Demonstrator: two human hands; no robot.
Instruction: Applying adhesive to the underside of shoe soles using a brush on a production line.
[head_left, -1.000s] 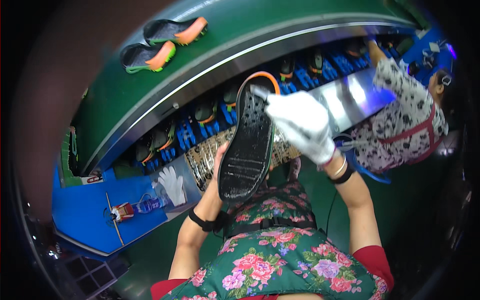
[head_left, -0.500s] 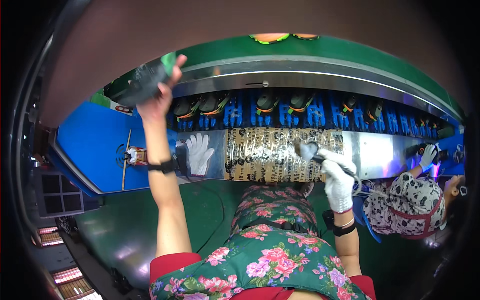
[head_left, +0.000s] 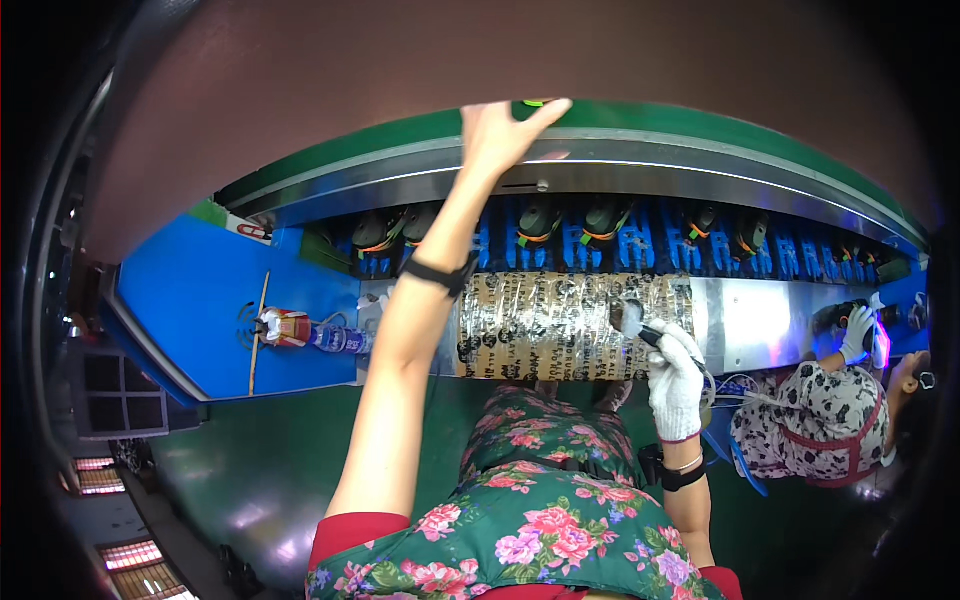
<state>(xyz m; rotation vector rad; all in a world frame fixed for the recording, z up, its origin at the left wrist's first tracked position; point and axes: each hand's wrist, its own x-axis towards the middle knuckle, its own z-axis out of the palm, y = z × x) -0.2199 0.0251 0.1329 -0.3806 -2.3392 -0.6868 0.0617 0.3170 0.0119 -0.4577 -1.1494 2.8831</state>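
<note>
Landmark: the taped panel [head_left: 535,335]. The left hand [head_left: 497,138], bare, was extended beyond its far edge, over the green surface [head_left: 640,120]; the thumb stood well apart from the fingers, with nothing seen gripped. The dark brown overhang [head_left: 480,50] cut off the fingertips, so contact with the lime-green piece [head_left: 538,102] just beside them could not be told. Judgement: the spread thumb suited a wide hold. The right hand [head_left: 678,385], white-gloved, was closed round a brush [head_left: 636,324], its bristles above the panel's right part; whether they touched it was unclear. Presumably it was held by the handle to keep fingers off the bristles, and aside to leave the other arm room. Dark shoes [head_left: 603,218] sat in blue racks [head_left: 575,250] beyond the panel, probably spaced to prevent rubbing. A bottle [head_left: 340,340] lay left of the panel.
</note>
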